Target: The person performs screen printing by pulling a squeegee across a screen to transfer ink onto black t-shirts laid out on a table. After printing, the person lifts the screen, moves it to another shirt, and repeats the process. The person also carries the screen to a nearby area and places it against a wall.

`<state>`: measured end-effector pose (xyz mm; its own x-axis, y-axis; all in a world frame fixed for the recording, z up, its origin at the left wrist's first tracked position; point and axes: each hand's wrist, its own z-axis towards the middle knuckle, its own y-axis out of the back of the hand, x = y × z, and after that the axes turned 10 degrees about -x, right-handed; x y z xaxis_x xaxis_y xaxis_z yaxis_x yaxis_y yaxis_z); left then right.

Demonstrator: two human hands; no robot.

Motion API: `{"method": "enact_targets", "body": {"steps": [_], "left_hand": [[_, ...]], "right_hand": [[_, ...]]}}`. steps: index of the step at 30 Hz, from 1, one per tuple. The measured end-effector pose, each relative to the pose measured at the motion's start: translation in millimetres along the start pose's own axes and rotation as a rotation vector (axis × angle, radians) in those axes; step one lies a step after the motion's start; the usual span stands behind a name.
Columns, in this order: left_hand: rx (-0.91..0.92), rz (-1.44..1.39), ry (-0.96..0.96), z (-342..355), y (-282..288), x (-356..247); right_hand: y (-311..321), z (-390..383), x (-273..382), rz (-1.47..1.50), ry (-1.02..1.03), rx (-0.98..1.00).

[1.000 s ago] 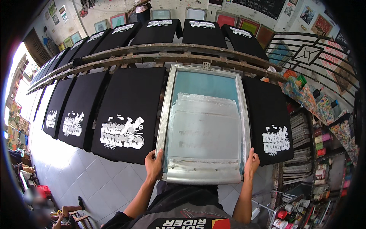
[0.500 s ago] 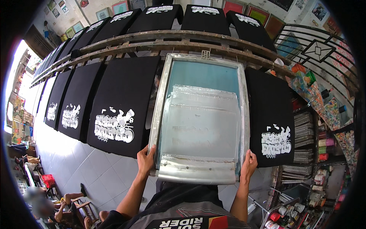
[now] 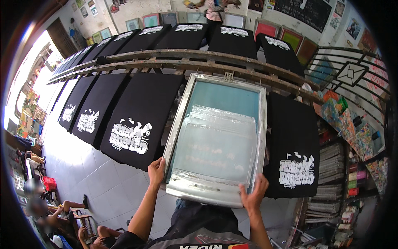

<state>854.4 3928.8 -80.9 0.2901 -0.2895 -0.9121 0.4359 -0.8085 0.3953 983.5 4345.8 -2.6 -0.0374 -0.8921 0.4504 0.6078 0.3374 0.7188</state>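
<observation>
A metal-framed printing screen [image 3: 260, 124] with teal mesh stands over the rack in front of me, between black shirts. White ink smears its mesh, and a wide metal squeegee [image 3: 203, 189] lies across its near end. My left hand [image 3: 156, 171] is closed around the frame's left side near the close corner. At the right near corner, my right hand [image 3: 254, 195] has its thumb and fingers apart beside the squeegee's end; its fingertips are slightly blurred. Printed black shirts lie left [image 3: 143, 95] and right [image 3: 292, 128] of the screen, with white graphics near their close edges.
Long wooden rails [image 3: 166, 64] run behind the screen, with another row of printed black shirts [image 3: 182, 37] beyond. A person [image 3: 214, 12] stands at the far wall; others sit at lower left. Stacked frames [image 3: 331, 162] and a metal railing [image 3: 352, 74] are at right.
My right hand has left the frame's right side and moved inward toward the squeegee's end. My left hand keeps its hold. The view has shifted, and a person now shows at the far wall.
</observation>
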Motion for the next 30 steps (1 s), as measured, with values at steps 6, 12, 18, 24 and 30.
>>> {"method": "enact_targets", "body": {"steps": [6, 12, 18, 24, 30], "left_hand": [[-0.227, 0.105, -0.181, -39.4, 1.6, -39.5], [-0.140, 0.142, -0.401, -84.7, 9.7, -78.0], [0.331, 0.334, -0.804, -96.1, 24.3, -132.6], [0.514, 0.676, -0.992, -65.6, 22.3, -126.5], [0.695, 0.749, -1.126, -32.4, -0.8, -130.9]], "right_hand": [[34.9, -6.1, 42.0, 0.135, 0.432, 0.543], [21.1, -26.1, 37.6, -0.016, 0.528, 0.550], [30.8, 20.2, 45.0, 0.105, 0.413, 0.598], [5.7, 34.2, 34.6, 0.033, 0.361, 0.452], [6.9, 32.4, 25.4, -0.109, 0.328, 0.360]]}}
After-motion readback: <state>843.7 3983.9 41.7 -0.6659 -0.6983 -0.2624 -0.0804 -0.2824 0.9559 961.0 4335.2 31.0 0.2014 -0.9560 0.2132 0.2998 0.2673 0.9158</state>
